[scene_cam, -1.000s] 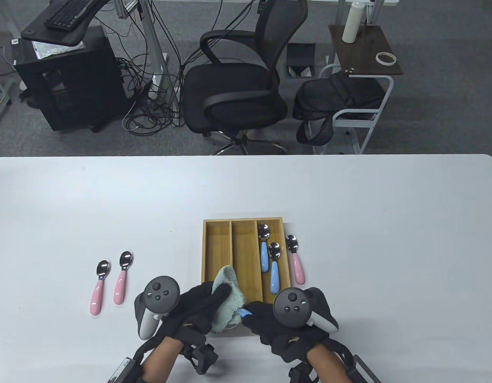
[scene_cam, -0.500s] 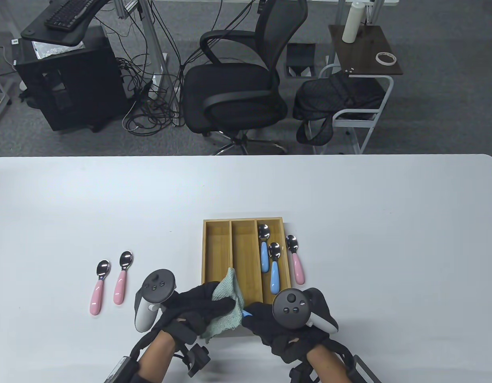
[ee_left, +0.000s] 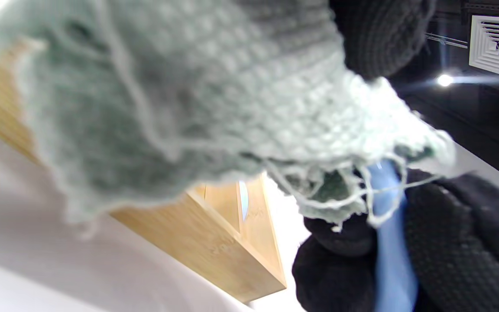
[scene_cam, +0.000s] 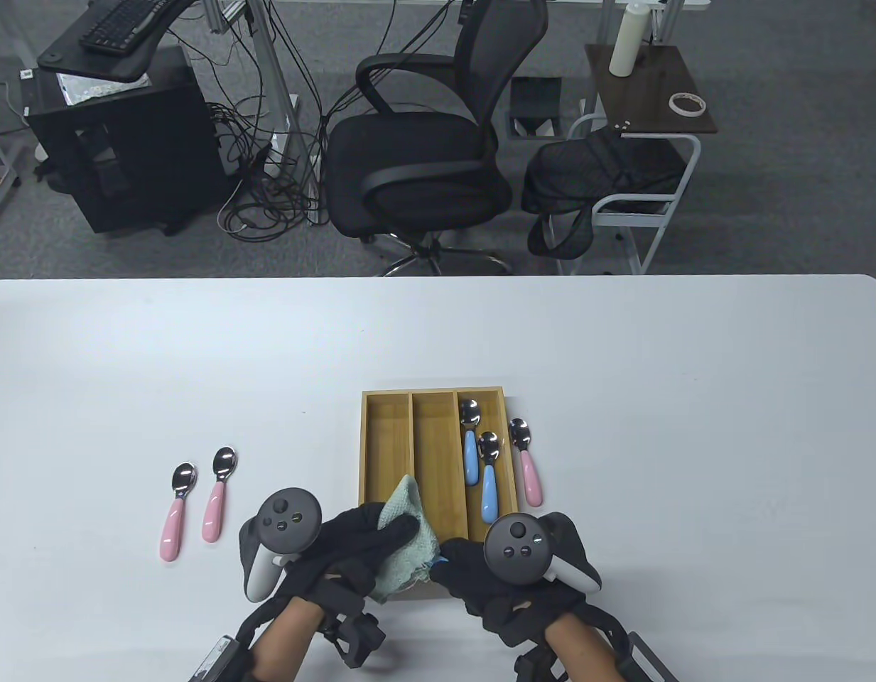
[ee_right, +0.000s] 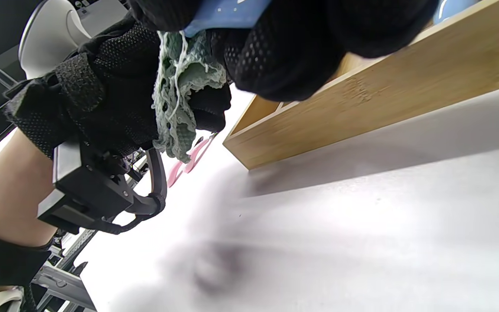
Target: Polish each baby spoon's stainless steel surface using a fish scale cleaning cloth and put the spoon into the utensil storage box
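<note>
My left hand [scene_cam: 363, 543] grips the pale green cloth [scene_cam: 409, 540] over the near end of the bamboo storage box [scene_cam: 388, 455]. The cloth [ee_left: 189, 95] is wrapped round the bowl of a blue-handled spoon [scene_cam: 438, 560], so the bowl is hidden. My right hand [scene_cam: 473, 572] holds that spoon by its blue handle [ee_left: 390, 260], which also shows at the top of the right wrist view [ee_right: 228, 11]. Two blue-handled spoons [scene_cam: 480, 462] lie in the box's right compartment. One pink-handled spoon [scene_cam: 526, 462] lies just right of the box, two more [scene_cam: 196, 497] to its left.
The box's left and middle compartments [scene_cam: 434, 455] hold no spoons. Beyond the far table edge [scene_cam: 438, 278] stand an office chair [scene_cam: 423, 142], a black cabinet [scene_cam: 118, 142] and a small side table [scene_cam: 651, 92].
My left hand has turned back and forth with the cloth round the spoon's bowl; its tracker swung left, then right again. The right hand has stayed nearly still.
</note>
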`<state>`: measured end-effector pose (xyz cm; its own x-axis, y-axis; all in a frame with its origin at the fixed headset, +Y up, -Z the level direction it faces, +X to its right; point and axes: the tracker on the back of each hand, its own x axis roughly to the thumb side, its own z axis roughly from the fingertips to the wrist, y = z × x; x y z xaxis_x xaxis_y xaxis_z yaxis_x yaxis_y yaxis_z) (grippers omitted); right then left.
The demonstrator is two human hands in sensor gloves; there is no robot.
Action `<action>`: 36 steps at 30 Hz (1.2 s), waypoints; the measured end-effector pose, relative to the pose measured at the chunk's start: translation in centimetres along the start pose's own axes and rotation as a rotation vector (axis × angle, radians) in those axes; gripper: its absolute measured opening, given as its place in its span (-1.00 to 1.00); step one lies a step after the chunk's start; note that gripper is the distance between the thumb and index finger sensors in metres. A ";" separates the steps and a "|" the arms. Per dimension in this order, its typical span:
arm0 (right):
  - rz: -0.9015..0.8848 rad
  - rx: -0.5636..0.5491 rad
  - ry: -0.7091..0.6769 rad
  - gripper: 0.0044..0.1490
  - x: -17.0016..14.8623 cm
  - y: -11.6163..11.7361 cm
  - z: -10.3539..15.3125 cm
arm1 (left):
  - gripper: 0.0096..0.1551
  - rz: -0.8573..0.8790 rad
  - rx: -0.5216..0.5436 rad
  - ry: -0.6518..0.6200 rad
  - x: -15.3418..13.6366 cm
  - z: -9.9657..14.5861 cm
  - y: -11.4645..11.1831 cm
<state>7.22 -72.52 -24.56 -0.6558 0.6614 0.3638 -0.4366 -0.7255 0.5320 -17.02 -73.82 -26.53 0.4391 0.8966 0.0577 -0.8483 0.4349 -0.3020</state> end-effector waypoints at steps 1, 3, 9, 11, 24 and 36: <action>0.000 -0.006 0.002 -0.41 0.0 -0.1 0.0 | -0.41 0.011 0.004 0.003 0.0 0.1 -0.1; 0.006 -0.020 0.005 -0.41 0.0 -0.2 0.0 | -0.41 0.048 0.003 0.012 0.0 0.2 -0.1; 0.003 -0.055 0.005 -0.39 0.0 -0.8 0.4 | -0.42 0.333 -0.087 0.087 -0.9 -0.1 -0.6; 0.002 -0.059 0.005 -0.40 -0.1 -0.9 0.5 | -0.42 0.365 -0.117 0.093 -0.9 -0.1 -0.7; 0.039 -0.036 -0.017 -0.43 0.4 -0.4 0.4 | -0.36 0.226 -0.069 0.045 -0.1 0.2 -0.5; 0.099 -0.089 -0.013 -0.41 1.0 -0.3 0.4 | -0.41 0.132 0.023 0.034 0.9 1.0 -0.3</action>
<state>6.96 -71.53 -24.03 -0.6906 0.5878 0.4214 -0.4238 -0.8010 0.4229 -16.63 -73.07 -25.47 0.3325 0.9430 -0.0133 -0.9059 0.3155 -0.2825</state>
